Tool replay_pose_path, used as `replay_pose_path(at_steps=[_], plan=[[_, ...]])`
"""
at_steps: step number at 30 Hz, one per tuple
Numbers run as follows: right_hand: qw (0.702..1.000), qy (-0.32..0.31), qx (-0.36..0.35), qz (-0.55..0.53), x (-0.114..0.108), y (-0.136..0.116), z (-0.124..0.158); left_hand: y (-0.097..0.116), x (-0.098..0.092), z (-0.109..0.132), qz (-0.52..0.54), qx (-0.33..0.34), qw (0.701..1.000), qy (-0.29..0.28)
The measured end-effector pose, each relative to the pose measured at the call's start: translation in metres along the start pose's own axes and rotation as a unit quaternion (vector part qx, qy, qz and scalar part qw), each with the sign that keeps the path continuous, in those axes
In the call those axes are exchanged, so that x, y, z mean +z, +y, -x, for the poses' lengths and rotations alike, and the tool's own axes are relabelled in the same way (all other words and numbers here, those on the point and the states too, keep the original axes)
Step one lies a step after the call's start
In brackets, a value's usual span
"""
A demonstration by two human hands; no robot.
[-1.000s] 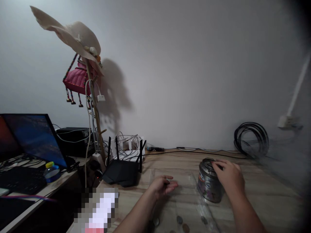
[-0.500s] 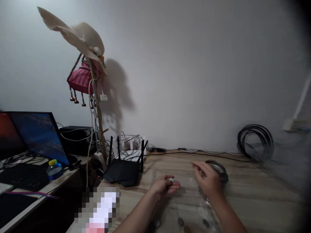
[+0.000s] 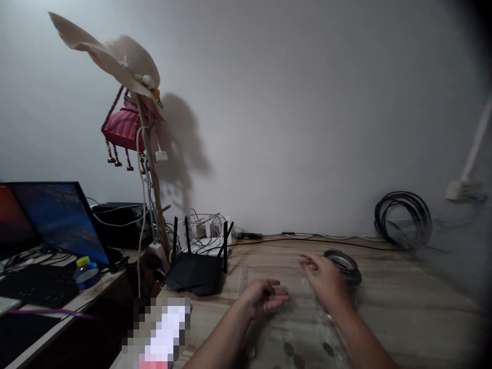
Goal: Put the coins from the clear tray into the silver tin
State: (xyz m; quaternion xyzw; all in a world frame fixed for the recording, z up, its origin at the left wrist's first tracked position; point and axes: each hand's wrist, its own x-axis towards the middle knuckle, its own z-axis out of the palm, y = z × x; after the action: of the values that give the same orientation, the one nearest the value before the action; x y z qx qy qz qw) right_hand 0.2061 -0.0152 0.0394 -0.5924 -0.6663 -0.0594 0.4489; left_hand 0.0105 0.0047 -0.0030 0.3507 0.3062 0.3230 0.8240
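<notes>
My left hand [image 3: 265, 298] is palm up over a clear plastic sheet or bag [image 3: 295, 320], its fingers stretched out to the right. Nothing distinct shows in that palm. To its right is my right hand [image 3: 326, 282], thumb and fingers drawn together at the tips. The fingertips are smeared, and any small thing between them cannot be made out. Just behind and right of this hand stands a round container [image 3: 344, 264] with a dark grey lid, partly covered by it. Nearer me are a small shiny disc [image 3: 251, 352] and several dark oval shapes [image 3: 328, 349] of unclear kind.
A black router [image 3: 196, 274] with upright antennas stands at left on the wooden table [image 3: 403, 302]. Cables run along the wall, and a black cable coil [image 3: 402, 218] leans at back right. Farther left are a monitor [image 3: 57, 220] and a yellow-capped bottle [image 3: 85, 271].
The view has shifted slightly. A pale glint at my left fingers no longer shows, and those fingers reach slightly farther right. My right hand has moved a little leftward, uncovering more of the container.
</notes>
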Motion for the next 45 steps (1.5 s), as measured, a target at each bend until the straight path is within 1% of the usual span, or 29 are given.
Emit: replay_pose_path(at_steps=[1, 2, 3, 4, 6, 9, 12, 14, 16, 17, 20, 21, 22, 23, 25, 27, 28, 30, 32, 33, 34, 35, 36, 38, 39, 40, 41, 42, 45], plan=[[0.996, 0.059, 0.026, 0.054, -0.011, 0.007, -0.003, 0.000, 0.000, 0.000, 0.006, -0.001, 1.000, 0.021], [0.987, 0.104, 0.054, 0.106, -0.022, 0.014, -0.006, 0.001, 0.000, -0.001, 0.009, 0.000, 0.999, 0.039], [0.977, 0.132, 0.080, 0.149, -0.031, 0.022, -0.008, 0.001, 0.000, -0.001, 0.009, 0.002, 0.999, 0.054], [0.968, 0.144, 0.103, 0.179, -0.038, 0.030, -0.010, 0.000, 0.000, -0.001, 0.005, 0.004, 0.998, 0.065], [0.961, 0.134, 0.132, 0.201, -0.046, 0.045, -0.014, -0.001, 0.002, -0.001, -0.008, 0.009, 0.997, 0.077], [0.962, 0.093, 0.164, 0.196, -0.047, 0.061, -0.019, -0.002, 0.002, -0.002, -0.030, 0.021, 0.995, 0.090], [0.962, 0.043, 0.195, 0.188, -0.045, 0.070, -0.026, -0.003, 0.001, -0.005, -0.043, 0.031, 0.996, 0.076], [0.960, 0.026, 0.201, 0.192, -0.046, 0.070, -0.028, -0.004, 0.000, -0.006, -0.050, 0.036, 0.996, 0.064], [0.963, 0.037, 0.176, 0.201, -0.049, 0.065, -0.028, -0.005, 0.000, -0.007, -0.058, 0.040, 0.996, 0.056], [0.966, 0.061, 0.149, 0.202, -0.050, 0.060, -0.026, -0.006, 0.001, -0.006, -0.063, 0.041, 0.996, 0.051], [0.970, 0.175, 0.039, 0.164, -0.045, 0.036, -0.016, -0.006, 0.003, -0.004, -0.081, 0.047, 0.995, 0.031], [0.971, 0.197, 0.009, 0.137, -0.040, 0.025, -0.013, -0.007, 0.003, -0.003, -0.085, 0.052, 0.995, 0.025], [0.976, 0.192, -0.017, 0.103, -0.032, 0.015, -0.009, -0.007, 0.003, -0.003, -0.087, 0.056, 0.994, 0.020], [0.985, 0.156, -0.036, 0.066, -0.023, 0.006, -0.005, -0.007, 0.002, -0.002, -0.087, 0.059, 0.994, 0.015], [0.998, 0.026, -0.057, -0.005, -0.002, -0.010, 0.002, -0.007, 0.001, -0.003, -0.083, 0.057, 0.995, 0.006], [0.991, -0.108, -0.062, -0.055, 0.020, -0.021, 0.009, -0.006, 0.000, -0.003, -0.077, 0.048, 0.996, -0.003], [0.983, -0.159, -0.061, -0.072, 0.029, -0.024, 0.012, -0.006, 0.000, -0.003, -0.075, 0.043, 0.996, -0.007], [0.969, -0.223, -0.052, -0.096, 0.041, -0.027, 0.016, -0.006, 0.000, -0.002, -0.071, 0.031, 0.997, -0.019], [0.963, -0.247, -0.037, -0.102, 0.043, -0.029, 0.017, -0.005, 0.000, -0.002, -0.068, 0.015, 0.997, -0.038], [0.965, -0.241, -0.029, -0.096, 0.040, -0.029, 0.016, -0.005, -0.001, -0.001, -0.065, 0.006, 0.997, -0.050], [0.971, -0.220, -0.025, -0.085, 0.035, -0.028, 0.015, -0.005, -0.001, -0.001, -0.061, -0.003, 0.996, -0.062], [0.980, -0.186, -0.026, -0.070, 0.028, -0.027, 0.012, -0.005, -0.002, -0.001, -0.055, -0.010, 0.996, -0.071], [0.989, -0.136, -0.027, -0.049, 0.019, -0.024, 0.009, -0.005, -0.002, -0.002, -0.049, -0.015, 0.996, -0.076], [1.000, -0.006, -0.018, 0.013, -0.003, -0.011, 0.001, -0.005, -0.004, -0.004, -0.037, -0.018, 0.997, -0.071], [0.997, 0.056, -0.006, 0.054, -0.013, -0.002, -0.002, -0.005, -0.005, -0.005, -0.032, -0.015, 0.997, -0.065], [0.990, 0.104, 0.012, 0.097, -0.023, 0.009, -0.005, -0.005, -0.006, -0.006, -0.027, -0.012, 0.998, -0.057], [0.981, 0.132, 0.033, 0.136, -0.032, 0.021, -0.008, -0.005, -0.006, -0.007, -0.024, -0.010, 0.998, -0.049], [0.975, 0.142, 0.054, 0.165, -0.039, 0.033, -0.010, -0.006, -0.006, -0.007, -0.021, -0.008, 0.999, -0.043], [0.971, 0.119, 0.089, 0.188, -0.050, 0.063, -0.013, -0.006, -0.006, -0.008, -0.022, -0.006, 0.999, -0.031]])
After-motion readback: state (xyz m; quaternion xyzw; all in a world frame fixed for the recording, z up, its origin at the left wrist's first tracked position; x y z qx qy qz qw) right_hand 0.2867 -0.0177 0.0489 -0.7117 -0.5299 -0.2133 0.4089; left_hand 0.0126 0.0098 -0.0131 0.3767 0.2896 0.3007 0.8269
